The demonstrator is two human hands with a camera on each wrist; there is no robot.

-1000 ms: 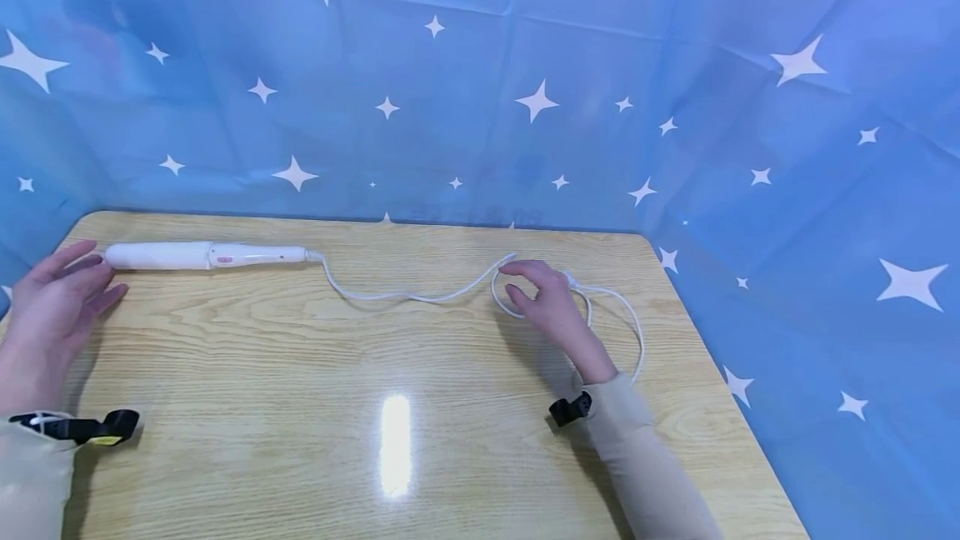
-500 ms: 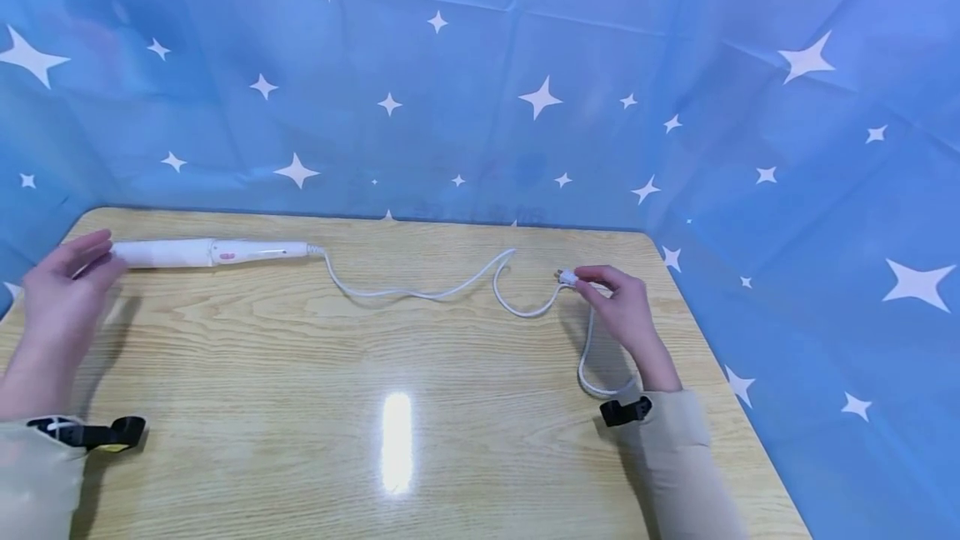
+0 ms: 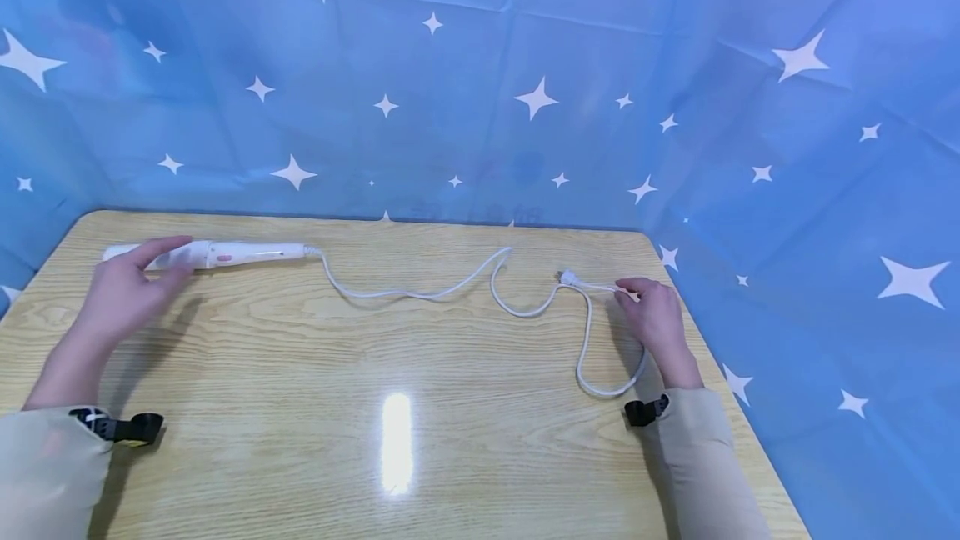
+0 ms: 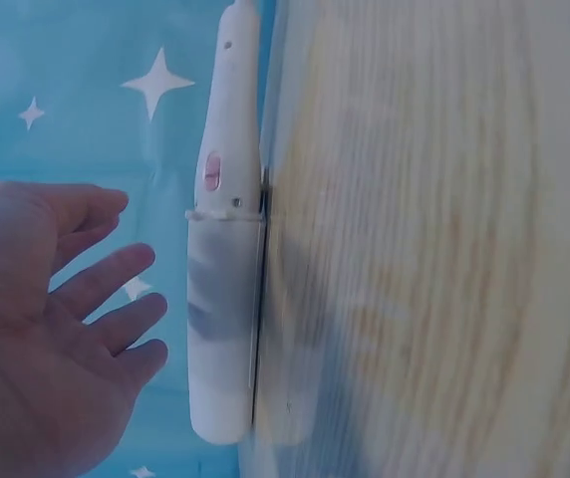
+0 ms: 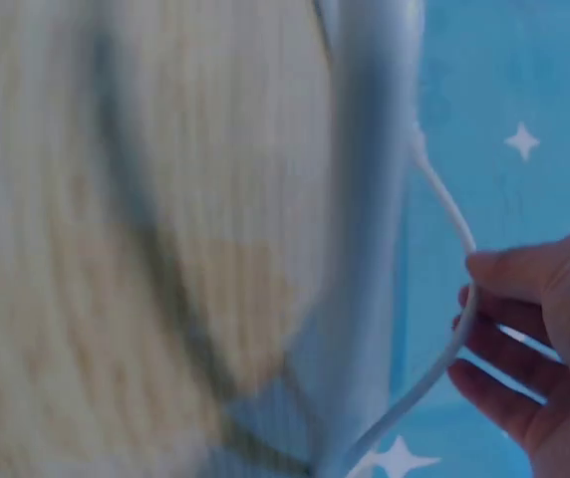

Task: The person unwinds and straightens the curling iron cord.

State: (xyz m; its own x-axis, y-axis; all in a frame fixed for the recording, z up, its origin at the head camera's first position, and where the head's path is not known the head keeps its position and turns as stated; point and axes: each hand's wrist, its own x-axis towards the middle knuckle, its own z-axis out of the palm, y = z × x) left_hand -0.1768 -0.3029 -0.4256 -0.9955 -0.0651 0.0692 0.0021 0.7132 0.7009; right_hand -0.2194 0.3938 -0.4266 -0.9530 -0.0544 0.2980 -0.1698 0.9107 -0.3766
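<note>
A white hair iron with a pink switch lies at the far left of the table, its wider end to the left. Over that wider end hovers my left hand, fingers loosely spread. The left wrist view shows this hand apart from the hair iron. At the far right, my right hand pinches the white power cord between thumb and fingers. The two-pin plug lies just left of that hand, its pins pointing left.
Wood-grain table with rounded back corners. A blue curtain with white stars hangs along its back and right side. From the iron's handle the cord runs right in loose bends, with one loop near the right hand.
My left hand has moved right, from the iron's end to above its wider part. The right hand picked up the plug, set it down and slid right along the cord.
</note>
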